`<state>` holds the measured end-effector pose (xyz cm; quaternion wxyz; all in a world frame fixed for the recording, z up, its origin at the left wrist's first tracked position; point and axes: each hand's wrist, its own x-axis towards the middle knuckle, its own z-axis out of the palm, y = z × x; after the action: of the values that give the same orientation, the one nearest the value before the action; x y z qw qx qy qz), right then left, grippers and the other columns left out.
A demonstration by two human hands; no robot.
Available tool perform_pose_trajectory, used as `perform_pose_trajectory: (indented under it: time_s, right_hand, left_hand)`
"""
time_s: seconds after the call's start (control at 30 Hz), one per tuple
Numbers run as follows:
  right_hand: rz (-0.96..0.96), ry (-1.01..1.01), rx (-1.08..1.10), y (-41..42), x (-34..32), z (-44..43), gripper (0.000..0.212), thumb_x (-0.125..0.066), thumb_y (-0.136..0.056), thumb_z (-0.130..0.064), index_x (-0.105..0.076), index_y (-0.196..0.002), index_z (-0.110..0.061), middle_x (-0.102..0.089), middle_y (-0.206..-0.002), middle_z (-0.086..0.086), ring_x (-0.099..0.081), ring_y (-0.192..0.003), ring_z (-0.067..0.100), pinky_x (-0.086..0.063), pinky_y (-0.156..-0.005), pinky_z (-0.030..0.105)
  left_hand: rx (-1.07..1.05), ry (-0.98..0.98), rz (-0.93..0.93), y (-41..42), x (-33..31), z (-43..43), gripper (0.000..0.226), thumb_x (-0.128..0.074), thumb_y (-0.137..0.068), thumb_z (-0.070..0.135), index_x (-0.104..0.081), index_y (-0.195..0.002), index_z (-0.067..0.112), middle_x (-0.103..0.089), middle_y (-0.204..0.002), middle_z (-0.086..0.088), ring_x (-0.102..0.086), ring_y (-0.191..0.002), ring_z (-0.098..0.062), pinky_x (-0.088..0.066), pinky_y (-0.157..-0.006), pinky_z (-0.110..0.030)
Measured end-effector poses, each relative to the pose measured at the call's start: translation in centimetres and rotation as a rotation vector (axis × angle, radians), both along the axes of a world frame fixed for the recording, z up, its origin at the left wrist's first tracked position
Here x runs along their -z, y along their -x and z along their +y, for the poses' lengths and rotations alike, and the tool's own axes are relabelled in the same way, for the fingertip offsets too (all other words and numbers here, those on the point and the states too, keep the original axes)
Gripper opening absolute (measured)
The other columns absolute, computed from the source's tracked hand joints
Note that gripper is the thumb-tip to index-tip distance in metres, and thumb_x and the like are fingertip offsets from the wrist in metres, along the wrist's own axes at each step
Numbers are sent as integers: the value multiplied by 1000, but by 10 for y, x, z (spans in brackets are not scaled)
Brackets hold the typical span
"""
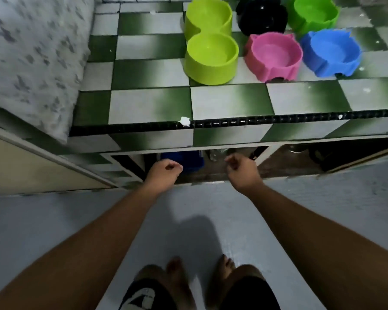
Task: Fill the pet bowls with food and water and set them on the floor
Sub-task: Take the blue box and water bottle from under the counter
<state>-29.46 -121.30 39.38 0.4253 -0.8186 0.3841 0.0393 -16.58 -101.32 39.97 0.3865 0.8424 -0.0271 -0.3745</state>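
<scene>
Left hand (164, 170) curled, right hand (241, 170) curled, arms outstretched

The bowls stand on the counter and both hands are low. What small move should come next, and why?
Probably reach the left hand into the open shelf toward the blue object: the bowls look empty, neither it nor the right hand holds anything, and it is nearest.

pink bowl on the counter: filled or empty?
Empty, as far as shows. The pink bowl stands upright on the tiled counter; its basin shows only bare pink plastic, no food. Shallow water: cannot tell.
</scene>
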Motion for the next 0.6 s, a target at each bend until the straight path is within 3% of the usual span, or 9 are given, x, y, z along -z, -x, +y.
perform_pose_trajectory:
  time_s: [0.13, 0.2, 0.27, 0.3, 0.33, 0.4, 0.47, 0.5, 0.6]
  right_hand:
    - [84, -61, -75, -37, 119, -12, 29, -60, -92, -10, -66, -120, -5, -68, -117, 15, -63, -111, 31, -45, -90, 26]
    - [96, -67, -97, -60, 176, -18, 32, -62, -90, -15, -66, -121, -6, -66, -120, 16, -61, -114, 33, -48, -98, 32]
    - [95, -54, -107, -80, 230, -22, 22, -63, -89, -22, -66, -110, -20, -65, -113, 11, -61, -106, 28, -48, -101, 44]
    - [88, -69, -89, -88, 250, -22, 9, -64, -89, -25, -61, -97, -28, -63, -106, 7, -60, -97, 24, -51, -96, 42]
    - [86, -106, -59, -96, 269, -23, 12, -66, -90, -27, -56, -86, -32, -61, -98, 3, -59, -87, 19, -56, -83, 33]
    - [106, -191, 27, -112, 306, -27, 19, -65, -94, -26, -52, -82, -29, -58, -84, -1, -54, -70, 13, -44, -49, 10]
    - [74, -207, 108, -127, 333, -33, 11, -65, -95, -22, -58, -103, -18, -57, -92, 2, -52, -70, 13, -34, -38, 7]
    - [46, -244, 139, -135, 345, -35, 25, -65, -95, -19, -58, -117, -9, -57, -98, 6, -53, -73, 13, -35, -39, 8]
    - [-7, -333, 203, -161, 374, -42, 38, -62, -97, -11, -47, -130, -1, -54, -109, 9, -58, -94, 20, -49, -56, 13]
  left_hand:
    - [-24, -19, -23, -34, 124, -3, 16, -61, -98, 36, -70, -99, 23, -72, -110, -12, -68, -103, -30, -54, -92, -40]
    - [-35, -42, -42, -55, 183, -8, 18, -58, -100, 37, -67, -103, 21, -68, -112, -13, -66, -108, -33, -54, -98, -42]
    - [-75, -48, -62, -74, 233, -11, 16, -60, -99, 35, -65, -105, 21, -65, -117, -10, -65, -110, -35, -54, -99, -44]
    - [-111, -39, -79, -83, 254, -13, 25, -62, -97, 35, -64, -116, 19, -64, -125, -10, -64, -111, -33, -54, -100, -43]
    - [-152, -30, -95, -92, 274, -14, 37, -63, -96, 35, -60, -129, 18, -62, -130, -8, -63, -113, -29, -53, -100, -39]
    - [-199, -4, -126, -108, 307, -16, 50, -62, -97, 34, -51, -143, 15, -56, -134, -2, -58, -115, -21, -50, -96, -31]
    - [-206, -10, -168, -126, 336, -19, 51, -58, -99, 32, -47, -146, 14, -55, -136, -2, -57, -113, -21, -48, -83, -28]
    - [-211, -23, -206, -135, 349, -21, 51, -57, -99, 31, -46, -146, 14, -56, -137, -6, -58, -113, -24, -48, -80, -29]
    - [-244, -69, -304, -160, 376, -22, 53, -57, -98, 29, -44, -148, 18, -55, -139, -12, -59, -118, -32, -52, -93, -40]
